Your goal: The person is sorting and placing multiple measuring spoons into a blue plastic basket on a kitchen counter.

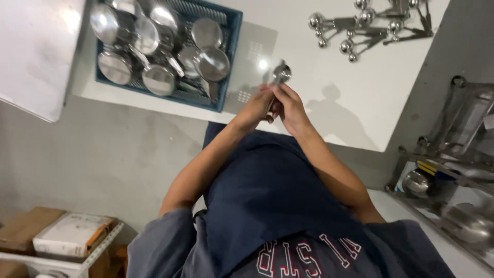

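the handles of the steel measuring spoons [280, 73] are hidden inside the left hand [256, 105] and right hand [291, 107]. the blue crate [230, 49] and metal scoops [368, 25] are cut by the top edge. the wire rack [453, 154] at right is blurred.

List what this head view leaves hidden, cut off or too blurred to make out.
- Metal utensil: both hands cover its handle, so its full shape is hidden.
- Left hand and right hand: fingers overlap, so each grip is unclear.
- Blue crate of metal cups: top edge cuts it off.
- Measuring spoon sets: cut by the top edge, too small to count.
- Wire rack: blurred, cut by the right edge.
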